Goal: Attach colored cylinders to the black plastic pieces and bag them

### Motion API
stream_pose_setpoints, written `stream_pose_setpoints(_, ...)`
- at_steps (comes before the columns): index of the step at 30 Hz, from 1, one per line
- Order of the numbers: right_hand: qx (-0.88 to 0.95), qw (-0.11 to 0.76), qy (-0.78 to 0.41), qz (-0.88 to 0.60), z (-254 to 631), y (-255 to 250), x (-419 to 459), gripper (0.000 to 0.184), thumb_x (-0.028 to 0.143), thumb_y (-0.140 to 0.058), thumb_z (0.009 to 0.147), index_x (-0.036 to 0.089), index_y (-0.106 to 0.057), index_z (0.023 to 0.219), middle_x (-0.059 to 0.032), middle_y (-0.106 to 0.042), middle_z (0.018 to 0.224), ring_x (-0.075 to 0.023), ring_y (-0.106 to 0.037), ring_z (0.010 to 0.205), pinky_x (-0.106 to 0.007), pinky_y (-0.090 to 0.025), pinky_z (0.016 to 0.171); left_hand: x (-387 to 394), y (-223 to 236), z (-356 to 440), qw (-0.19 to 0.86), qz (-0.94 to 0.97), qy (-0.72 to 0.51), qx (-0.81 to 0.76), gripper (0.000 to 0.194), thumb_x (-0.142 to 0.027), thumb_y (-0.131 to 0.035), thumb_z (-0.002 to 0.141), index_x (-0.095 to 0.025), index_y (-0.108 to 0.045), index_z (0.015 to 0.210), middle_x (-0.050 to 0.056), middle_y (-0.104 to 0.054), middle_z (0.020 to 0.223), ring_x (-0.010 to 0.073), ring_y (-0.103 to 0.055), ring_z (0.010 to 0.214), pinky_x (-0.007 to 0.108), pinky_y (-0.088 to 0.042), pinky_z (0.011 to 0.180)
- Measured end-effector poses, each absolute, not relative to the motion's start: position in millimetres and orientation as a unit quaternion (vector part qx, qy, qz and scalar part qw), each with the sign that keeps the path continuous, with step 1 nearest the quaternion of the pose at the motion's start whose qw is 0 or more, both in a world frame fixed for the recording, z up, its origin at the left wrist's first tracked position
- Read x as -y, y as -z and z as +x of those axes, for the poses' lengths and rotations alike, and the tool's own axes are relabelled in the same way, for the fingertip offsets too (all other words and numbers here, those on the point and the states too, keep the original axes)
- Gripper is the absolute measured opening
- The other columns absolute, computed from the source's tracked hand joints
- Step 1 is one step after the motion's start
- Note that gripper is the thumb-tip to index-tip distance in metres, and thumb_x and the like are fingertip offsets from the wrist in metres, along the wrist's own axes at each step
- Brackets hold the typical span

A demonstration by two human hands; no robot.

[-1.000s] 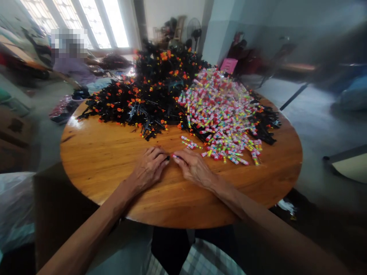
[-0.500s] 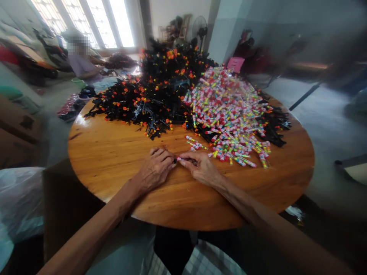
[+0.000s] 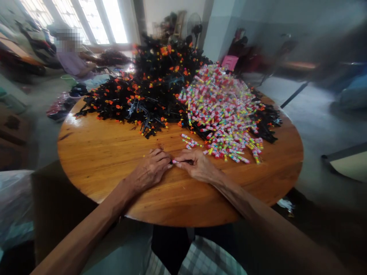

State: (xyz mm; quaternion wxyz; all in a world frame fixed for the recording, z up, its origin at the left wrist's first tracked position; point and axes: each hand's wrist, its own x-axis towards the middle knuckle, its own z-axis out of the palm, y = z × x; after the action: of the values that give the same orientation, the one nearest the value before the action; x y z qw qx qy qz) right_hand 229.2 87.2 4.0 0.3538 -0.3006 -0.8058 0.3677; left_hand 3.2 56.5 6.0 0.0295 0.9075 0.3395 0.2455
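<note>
My left hand (image 3: 150, 170) and my right hand (image 3: 195, 165) rest on the round wooden table (image 3: 109, 168), fingertips meeting. Between them they pinch a small piece (image 3: 173, 162) with a pink end and a black end; most of it is hidden by the fingers. Both hands are closed. Just beyond my right hand lies a heap of small colourful wrapped tubes (image 3: 223, 107). Behind my left hand is a big pile of black plastic parts with orange tips (image 3: 149, 88).
A few loose colourful tubes (image 3: 189, 142) lie just ahead of my hands. Another person (image 3: 71, 57) sits at the far left near the windows. A pink stool (image 3: 229, 63) stands behind the table. A white bag (image 3: 14, 206) sits at my left.
My hands stay together at the same spot, still pinching the small piece. The camera view shifted slightly; the piles have not moved.
</note>
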Motion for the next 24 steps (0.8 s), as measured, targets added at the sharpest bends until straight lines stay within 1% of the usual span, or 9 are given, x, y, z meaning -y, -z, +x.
stream_pose_setpoints(5,0.799,0.369,-0.372,-0.295,225,-5,-82,0.016,0.01,-0.065,0.088,0.017,-0.079,0.086,-0.0009,-0.065,0.074,-0.0141,-0.056,0.071,-0.026,-0.041,0.065,-56,-5,-1,0.014,0.909,-0.261,-0.326,0.021,-0.015,-0.047,0.103,-0.018,-0.068,0.102,0.009,-0.072,0.107,0.022,-0.064,0.106,0.043,-0.052,0.096)
stream_pose_setpoints(10,0.817,0.353,-0.349,-0.293,224,-12,-78,0.022,0.007,-0.06,0.087,0.017,-0.079,0.085,-0.0021,-0.072,0.079,-0.015,-0.059,0.076,-0.028,-0.044,0.074,-53,-3,-1,0.006,0.906,-0.278,-0.32,0.022,-0.013,-0.046,0.102,-0.018,-0.067,0.108,0.009,-0.072,0.107,0.0212,-0.066,0.103,0.043,-0.053,0.098)
stream_pose_setpoints(12,0.811,0.351,-0.37,-0.286,224,-14,-77,0.02,0.01,-0.061,0.087,0.017,-0.079,0.086,-0.0022,-0.072,0.079,-0.0149,-0.059,0.075,-0.027,-0.044,0.072,-49,-7,2,0.01,0.9,-0.284,-0.329,0.02,-0.014,-0.047,0.102,-0.018,-0.066,0.108,0.009,-0.072,0.104,0.021,-0.066,0.1,0.042,-0.054,0.095)
stream_pose_setpoints(14,0.806,0.341,-0.4,-0.272,225,-16,-78,0.018,0.018,-0.061,0.09,0.018,-0.079,0.086,-0.0008,-0.07,0.073,-0.0142,-0.056,0.068,-0.026,-0.042,0.065,-41,-15,1,-0.001,0.893,-0.282,-0.352,0.019,-0.016,-0.048,0.102,-0.018,-0.067,0.105,0.009,-0.072,0.1,0.0205,-0.066,0.095,0.04,-0.055,0.089)
stream_pose_setpoints(16,0.811,0.328,-0.4,-0.273,226,-21,-82,0.024,0.027,-0.059,0.094,0.017,-0.078,0.084,0.0001,-0.066,0.068,-0.0136,-0.053,0.063,-0.025,-0.038,0.059,-26,-28,-9,-0.036,0.874,-0.285,-0.392,0.02,-0.017,-0.048,0.102,-0.019,-0.067,0.102,0.008,-0.072,0.098,0.0197,-0.066,0.091,0.037,-0.054,0.084)
stream_pose_setpoints(18,0.828,0.325,-0.327,-0.318,227,-29,-91,0.031,0.03,-0.054,0.097,0.016,-0.075,0.078,-0.001,-0.065,0.068,-0.0139,-0.053,0.063,-0.025,-0.036,0.058,-2,-41,-33,-0.083,0.836,-0.299,-0.452,0.018,-0.021,-0.05,0.102,-0.02,-0.068,0.1,0.007,-0.073,0.098,0.0187,-0.067,0.089,0.034,-0.054,0.082)
stream_pose_setpoints(20,0.847,0.298,-0.195,-0.395,229,-36,-102,0.031,0.025,-0.052,0.096,0.015,-0.072,0.075,-0.0046,-0.066,0.073,-0.0157,-0.055,0.067,-0.026,-0.036,0.062,31,-51,-70,-0.129,0.776,-0.308,-0.535,0.016,-0.03,-0.055,0.1,-0.022,-0.069,0.101,0.006,-0.074,0.1,0.0184,-0.068,0.088,0.031,-0.054,0.08)
stream_pose_setpoints(23,0.867,0.149,-0.045,-0.473,230,-43,-122,0.023,0.017,-0.055,0.091,0.013,-0.071,0.075,-0.0103,-0.069,0.081,-0.0195,-0.06,0.075,-0.029,-0.036,0.066,80,-60,-138,-0.168,0.666,-0.243,-0.685,0.027,-0.044,-0.055,0.096,-0.024,-0.073,0.097,0.005,-0.076,0.099,0.021,-0.071,0.081,0.032,-0.055,0.071)
stream_pose_setpoints(24,0.87,0.104,-0.029,-0.482,230,-44,-127,0.021,0.016,-0.056,0.09,0.013,-0.072,0.076,-0.0113,-0.069,0.081,-0.0206,-0.061,0.076,-0.029,-0.036,0.066,92,-61,-159,-0.163,0.643,-0.204,-0.72,0.029,-0.046,-0.055,0.093,-0.024,-0.074,0.089,0.004,-0.076,0.089,0.0211,-0.07,0.072,0.031,-0.053,0.062)
